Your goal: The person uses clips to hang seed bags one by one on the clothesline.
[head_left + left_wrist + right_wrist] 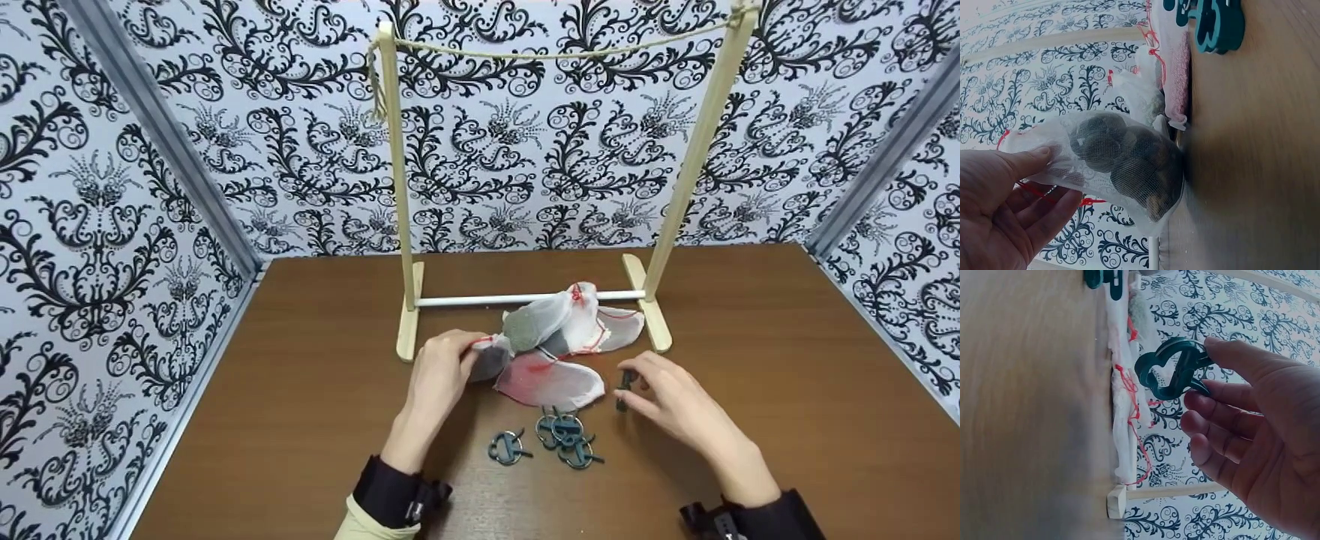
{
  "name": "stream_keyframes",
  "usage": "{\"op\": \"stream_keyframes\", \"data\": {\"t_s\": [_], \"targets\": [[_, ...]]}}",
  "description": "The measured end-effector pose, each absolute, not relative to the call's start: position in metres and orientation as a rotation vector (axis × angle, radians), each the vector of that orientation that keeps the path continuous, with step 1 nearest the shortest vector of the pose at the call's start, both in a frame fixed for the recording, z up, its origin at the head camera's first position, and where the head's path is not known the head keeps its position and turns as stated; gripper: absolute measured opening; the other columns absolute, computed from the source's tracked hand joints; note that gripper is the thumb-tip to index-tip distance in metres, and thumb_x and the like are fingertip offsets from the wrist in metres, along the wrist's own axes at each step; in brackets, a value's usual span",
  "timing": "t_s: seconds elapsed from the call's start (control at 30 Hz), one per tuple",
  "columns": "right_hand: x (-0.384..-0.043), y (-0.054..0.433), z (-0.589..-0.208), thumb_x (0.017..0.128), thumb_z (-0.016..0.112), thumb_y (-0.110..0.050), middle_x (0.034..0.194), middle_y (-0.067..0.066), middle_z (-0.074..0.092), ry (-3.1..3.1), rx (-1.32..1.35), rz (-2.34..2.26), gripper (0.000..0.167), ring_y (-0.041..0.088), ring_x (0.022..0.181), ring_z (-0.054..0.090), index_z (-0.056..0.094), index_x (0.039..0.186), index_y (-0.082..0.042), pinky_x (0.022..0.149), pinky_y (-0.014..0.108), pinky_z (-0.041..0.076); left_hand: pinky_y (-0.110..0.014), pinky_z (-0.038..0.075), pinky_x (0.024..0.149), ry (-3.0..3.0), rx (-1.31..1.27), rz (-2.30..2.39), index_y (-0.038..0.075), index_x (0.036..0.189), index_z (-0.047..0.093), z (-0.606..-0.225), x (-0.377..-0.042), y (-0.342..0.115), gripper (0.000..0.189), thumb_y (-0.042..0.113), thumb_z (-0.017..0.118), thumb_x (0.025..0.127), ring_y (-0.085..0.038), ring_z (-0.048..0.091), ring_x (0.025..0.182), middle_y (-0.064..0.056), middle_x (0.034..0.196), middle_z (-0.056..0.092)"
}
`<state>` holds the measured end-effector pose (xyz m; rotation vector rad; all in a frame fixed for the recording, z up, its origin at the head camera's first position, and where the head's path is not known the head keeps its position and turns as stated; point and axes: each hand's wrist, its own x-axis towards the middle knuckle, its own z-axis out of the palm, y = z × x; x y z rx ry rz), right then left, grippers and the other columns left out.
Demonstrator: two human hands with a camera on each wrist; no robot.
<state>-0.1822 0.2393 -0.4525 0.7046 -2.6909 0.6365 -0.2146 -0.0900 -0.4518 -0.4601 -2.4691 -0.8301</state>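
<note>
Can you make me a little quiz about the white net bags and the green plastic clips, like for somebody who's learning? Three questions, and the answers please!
1. Fill the gap: The person's left hand holds a white, see-through mesh bag with a ____ drawstring.

2. Pick one: What does the person's right hand pinch?
a) a blue sponge
b) a dark-green plastic clip
c) a metal spoon

3. True or false: A bag hangs from the thin, cream-coloured twisted cord strung between the two pale wooden posts.

Key: 1: red. 2: b. 3: false, the bags are below it.
</note>
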Motion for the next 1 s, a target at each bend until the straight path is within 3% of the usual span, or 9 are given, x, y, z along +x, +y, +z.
{"op": "stream_keyframes", "data": {"t_s": [0.2,0.43,0.63,0.83,1.0], "targets": [[-0.187,0.244,-0.446,0.081,0.078,-0.006,0.096,0.002,0.070,-2.663,0.809,0.757,0.033,0.017,0.083,0.064,0.069,0.112,-0.003,0.071,0.028,0.054,-0.036,0.060,0.078,-2.434,-0.477,-0.895,0.013,0.099,0.080,-0.449,-0.213,-0.088,0.016,0.006,0.075,0.085,-0.018,0.075,0.089,-0.003,0.094,0.078],[-0.199,0.243,-0.418,0.078,0.080,-0.001,0.090,0.005,0.074,-2.575,0.983,0.926,0.037,0.005,0.073,0.062,0.069,0.112,-0.005,0.060,0.024,0.055,-0.033,0.060,0.076,-2.440,-0.505,-0.971,0.015,0.097,0.081,-0.440,-0.217,-0.088,0.016,0.007,0.076,0.085,-0.016,0.075,0.086,-0.001,0.092,0.079],[-0.218,0.229,-0.384,0.076,0.076,0.006,0.088,0.009,0.074,-2.573,1.042,0.987,0.041,0.016,0.074,0.069,0.068,0.115,-0.002,0.064,0.026,0.059,-0.033,0.061,0.077,-2.454,-0.521,-1.044,0.016,0.100,0.081,-0.413,-0.230,-0.089,0.015,0.011,0.074,0.087,-0.016,0.076,0.087,-0.002,0.096,0.079],[-0.236,0.212,-0.348,0.077,0.082,-0.005,0.097,0.008,0.074,-2.696,0.941,0.956,0.040,0.016,0.083,0.067,0.070,0.115,-0.004,0.073,0.026,0.059,-0.029,0.062,0.076,-2.535,-0.465,-1.144,0.015,0.105,0.079,-0.378,-0.242,-0.096,0.017,0.013,0.075,0.088,-0.019,0.076,0.087,-0.007,0.101,0.078],[-0.248,0.201,-0.318,0.076,0.086,-0.016,0.098,0.006,0.071,-2.752,0.869,0.938,0.044,0.014,0.082,0.063,0.069,0.115,-0.009,0.073,0.023,0.056,-0.027,0.060,0.067,-2.631,-0.373,-1.190,0.018,0.108,0.077,-0.348,-0.254,-0.102,0.019,0.016,0.073,0.090,-0.016,0.073,0.080,-0.006,0.104,0.078]]}}
